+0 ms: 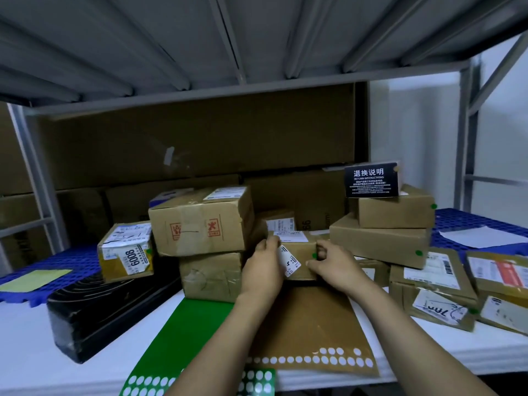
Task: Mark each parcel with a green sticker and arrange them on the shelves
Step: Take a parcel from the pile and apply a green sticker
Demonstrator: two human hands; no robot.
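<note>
The white shelf (34, 332) carries stacked boxes (200, 221), with a green sheet (194, 330) at its front edge. The parcel (308, 265) is mid-shelf between the stacks, long axis running left to right, labelled front face toward the camera. The left hand (263, 270) grips its left end, fingers (270, 242) curled over the top; the right hand (333, 265) grips the right end likewise. A green sticker (314, 255) sits on the front face beside the right fingers (323, 247).
</note>
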